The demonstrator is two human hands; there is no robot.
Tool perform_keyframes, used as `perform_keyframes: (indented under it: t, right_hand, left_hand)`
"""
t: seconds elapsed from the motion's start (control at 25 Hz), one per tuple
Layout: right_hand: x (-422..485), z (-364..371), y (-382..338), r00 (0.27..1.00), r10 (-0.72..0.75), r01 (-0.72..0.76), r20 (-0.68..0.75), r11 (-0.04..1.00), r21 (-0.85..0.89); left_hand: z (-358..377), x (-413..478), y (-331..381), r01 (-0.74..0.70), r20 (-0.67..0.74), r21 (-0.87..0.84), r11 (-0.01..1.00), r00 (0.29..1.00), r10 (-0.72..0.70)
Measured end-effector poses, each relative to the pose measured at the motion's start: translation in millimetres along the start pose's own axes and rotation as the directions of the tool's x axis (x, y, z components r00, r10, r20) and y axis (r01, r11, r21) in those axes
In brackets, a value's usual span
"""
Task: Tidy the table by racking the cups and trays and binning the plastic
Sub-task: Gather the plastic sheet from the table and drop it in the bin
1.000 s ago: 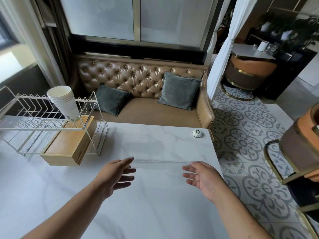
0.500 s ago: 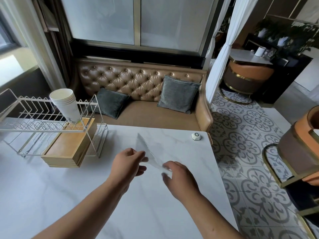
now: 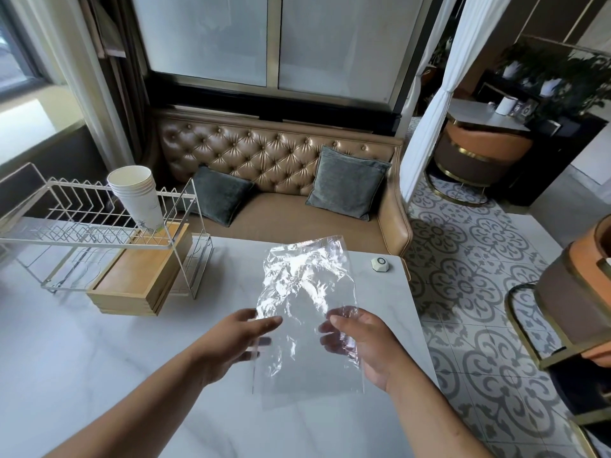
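1. The clear plastic sheet (image 3: 305, 312) hangs above the marble table (image 3: 82, 358), lifted between both hands.
2. The left hand (image 3: 231, 345) pinches its left edge, fingers half curled; the right hand (image 3: 358, 342) grips the right edge loosely.
3. Best to gather it inward into a ball, since thin film will likely slip or catch air.
4. No bin is visible; the cups (image 3: 137, 193) already sit on the rack (image 3: 66, 239).

Marble table (image 3: 82, 375) bears rack (image 3: 99, 226), trays (image 3: 139, 282), button (image 3: 379, 263).
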State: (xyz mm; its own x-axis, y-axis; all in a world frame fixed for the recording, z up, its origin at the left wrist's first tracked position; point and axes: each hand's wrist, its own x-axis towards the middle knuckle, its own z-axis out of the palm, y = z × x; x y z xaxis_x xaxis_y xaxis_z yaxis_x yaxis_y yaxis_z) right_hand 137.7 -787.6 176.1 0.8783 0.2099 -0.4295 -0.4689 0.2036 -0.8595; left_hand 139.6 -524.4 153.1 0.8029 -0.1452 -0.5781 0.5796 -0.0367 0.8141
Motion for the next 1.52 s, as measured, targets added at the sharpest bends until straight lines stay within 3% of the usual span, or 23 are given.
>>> perform_keyframes:
  t: [0.08, 0.28, 0.52, 0.76, 0.92, 1.04, 1.12, 1.16, 1.24, 1.28, 1.32, 1.36, 1.44, 1.52]
  right_hand:
    - [-1, 0, 2, 1.0, 0.001, -0.001, -0.008, 1.0, -0.016]
    - [2, -9, 6, 0.983, -0.038, 0.014, -0.178, 0.991, -0.135]
    - [0, -22, 6, 0.982, -0.001, -0.001, -0.19, 1.0, -0.013]
    - [-3, -19, 15, 0.976, -0.027, 0.006, -0.215, 0.995, -0.096]
    - [-2, -21, 15, 0.982, -0.007, -0.019, -0.19, 0.991, -0.132]
    - [-2, -15, 9, 0.982, -0.071, 0.024, -0.172, 0.964, -0.263]
    - [-2, -8, 5, 0.979, -0.129, 0.056, -0.156, 0.912, -0.406]
    - [-2, -4, 3, 0.973, -0.166, 0.064, -0.162, 0.862, -0.503]
    - [-2, 4, -2, 0.952, -0.273, 0.085, -0.136, 0.665, -0.742]
    - [-2, 9, -3, 0.948, -0.305, 0.093, -0.091, 0.539, -0.837]
    - [-2, 15, -5, 0.948, -0.317, 0.118, -0.03, 0.439, -0.891]
    - [-2, 23, -6, 0.945, -0.326, 0.161, 0.031, 0.381, -0.911]
    - [0, 33, -3, 0.905, -0.403, 0.271, 0.134, 0.306, -0.913]
    - [5, 32, 0, 0.816, -0.567, 0.296, 0.113, 0.242, -0.924]
  left_hand:
    - [3, 2, -1, -0.021, 0.058, -0.031, 0.999, 0.998, 0.023]
    - [4, 3, 5, -0.105, 0.008, 0.029, 0.994, 0.994, 0.105]
    - [5, 9, -3, -0.069, 0.049, -0.08, 0.994, 0.996, 0.073]
    - [14, 9, -6, -0.091, -0.039, -0.097, 0.991, 0.995, 0.088]
    - [0, 7, 0, -0.03, 0.015, -0.195, 0.98, 0.999, 0.034]
    - [-4, 4, 4, -0.121, -0.05, 0.019, 0.992, 0.991, 0.122]
    - [-4, 5, 2, -0.208, -0.128, 0.306, 0.929, 0.958, 0.256]
    - [-3, 4, 2, -0.225, -0.135, 0.485, 0.845, 0.935, 0.326]
    - [-1, 4, 3, -0.206, -0.08, 0.815, 0.541, 0.885, 0.459]
    - [1, 3, 3, -0.213, -0.016, 0.884, 0.415, 0.875, 0.484]
    - [4, 4, 4, -0.239, 0.05, 0.901, 0.362, 0.886, 0.461]
    - [9, 3, 5, -0.275, 0.107, 0.891, 0.361, 0.901, 0.421]
    - [19, 4, 4, -0.337, 0.16, 0.819, 0.465, 0.912, 0.379]
    - [23, 7, 3, -0.335, 0.104, 0.634, 0.697, 0.93, 0.352]
